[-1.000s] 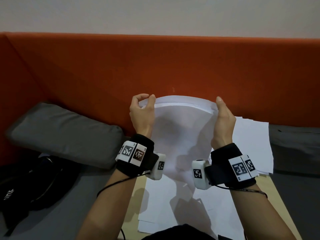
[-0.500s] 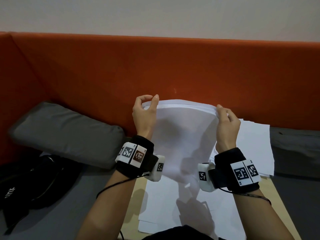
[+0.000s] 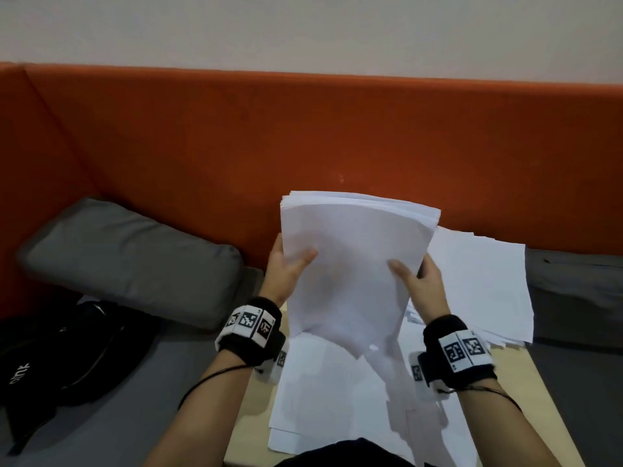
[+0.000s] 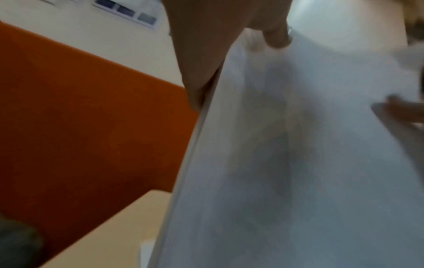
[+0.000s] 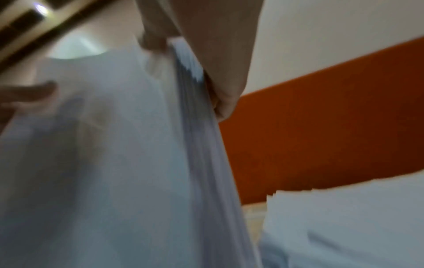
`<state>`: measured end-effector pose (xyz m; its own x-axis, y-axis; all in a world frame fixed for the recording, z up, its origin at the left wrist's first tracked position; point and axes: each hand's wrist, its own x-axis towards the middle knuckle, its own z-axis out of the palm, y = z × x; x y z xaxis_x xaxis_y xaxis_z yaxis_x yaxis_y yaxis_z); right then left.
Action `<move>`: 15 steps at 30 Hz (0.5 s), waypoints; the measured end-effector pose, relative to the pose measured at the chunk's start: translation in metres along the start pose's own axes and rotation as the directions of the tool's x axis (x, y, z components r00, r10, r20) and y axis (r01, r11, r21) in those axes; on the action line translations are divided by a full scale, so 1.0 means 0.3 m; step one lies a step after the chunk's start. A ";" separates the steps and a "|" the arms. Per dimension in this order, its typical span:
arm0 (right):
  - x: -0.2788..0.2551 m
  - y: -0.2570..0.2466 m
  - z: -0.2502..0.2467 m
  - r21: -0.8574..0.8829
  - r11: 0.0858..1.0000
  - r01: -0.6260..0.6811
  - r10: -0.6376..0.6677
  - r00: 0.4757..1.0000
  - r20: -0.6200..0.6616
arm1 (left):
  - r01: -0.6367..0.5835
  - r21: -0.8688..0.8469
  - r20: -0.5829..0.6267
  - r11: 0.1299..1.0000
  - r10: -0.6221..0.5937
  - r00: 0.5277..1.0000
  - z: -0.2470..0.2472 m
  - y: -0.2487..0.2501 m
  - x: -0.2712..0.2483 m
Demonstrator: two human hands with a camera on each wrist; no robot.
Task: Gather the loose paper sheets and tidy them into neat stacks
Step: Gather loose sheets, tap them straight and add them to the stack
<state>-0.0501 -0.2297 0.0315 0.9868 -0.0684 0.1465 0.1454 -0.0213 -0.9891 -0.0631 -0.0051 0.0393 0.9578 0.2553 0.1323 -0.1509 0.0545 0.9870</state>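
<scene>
**A:** Both hands are on the same thing. Your left hand grips the left edge of the sheaf of white paper, thumb across the front, fingers behind. Your right hand grips the right edge the same way.

**B:** How does the sheaf sit?

**A:** You hold it upright above the desk, its top tilted toward 11 o'clock. The sheets are uneven: the right wrist view shows the edges fanned and stepped against your palm. In the left wrist view the edge looks flush, though that picture is blurred.

**B:** Where is the remaining paper?

**A:** Loose sheets lie overlapping on the desk right under your hands, toward 6 o'clock. A second pile of paper lies at 3 o'clock, just beside your right hand, its edges ragged.

**B:** What surrounds the desk?

**A:** An orange padded backrest runs across 12 o'clock. A grey cushion lies at 9 o'clock, and a black bag sits at 8 o'clock on the grey seat. Each wrist wears a black band with printed markers.
</scene>
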 end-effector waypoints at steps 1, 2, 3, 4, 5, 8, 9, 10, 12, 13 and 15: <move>-0.004 0.023 0.010 -0.032 0.999 -0.023 0.022 1.000 -0.018 | 0.017 0.019 -0.027 1.000 -0.016 1.000 0.012 -0.022 -0.007; -0.009 0.030 0.023 -0.047 0.999 -0.025 0.023 0.999 -0.046 | 0.007 0.032 -0.062 0.999 -0.005 0.998 0.023 -0.037 -0.009; -0.008 0.029 0.036 -0.060 0.998 -0.016 0.011 0.997 -0.081 | -0.015 0.043 -0.098 0.999 0.020 0.995 0.036 -0.035 -0.011; -0.006 0.016 0.049 -0.069 0.998 0.004 -0.012 0.994 -0.112 | -0.046 0.052 -0.132 0.998 0.052 0.990 0.046 -0.028 -0.009; -0.004 -0.001 0.058 -0.067 0.997 0.027 -0.036 0.990 -0.135 | -0.076 0.047 -0.156 0.996 0.083 0.984 0.053 -0.012 -0.010; -0.001 -0.055 0.061 -0.047 0.995 0.087 -0.094 0.984 -0.153 | -0.148 0.000 -0.154 0.989 0.147 0.977 0.050 0.017 0.004; -0.001 -0.059 0.057 -0.033 0.996 0.087 -0.091 0.984 -0.153 | -0.154 -0.003 -0.149 0.988 0.152 0.977 0.045 0.018 0.005; -0.002 -0.051 0.053 -0.018 0.998 0.065 -0.067 0.986 -0.151 | -0.155 -0.006 -0.139 0.988 0.153 0.979 0.038 0.003 0.007; -0.012 -0.004 0.046 0.000 0.999 -0.044 0.044 0.992 -0.120 | -0.103 0.022 -0.118 0.994 0.105 0.988 0.035 -0.047 -0.009; -0.018 0.030 0.048 -0.019 0.992 -0.126 0.124 0.989 -0.083 | -0.049 0.053 -0.117 0.997 0.055 0.992 0.038 -0.076 -0.023; -0.023 0.095 0.051 -0.101 0.958 -0.267 0.265 0.964 -0.033 | 0.041 0.170 -0.127 0.985 -0.019 0.992 0.039 -0.163 -0.037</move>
<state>-0.0517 -0.2145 0.0022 0.9872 -0.1048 -0.1205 -0.1313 -0.1029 -0.9860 -0.0635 -0.0219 -0.0093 0.9218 0.3745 0.1007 -0.0676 -0.1003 0.9927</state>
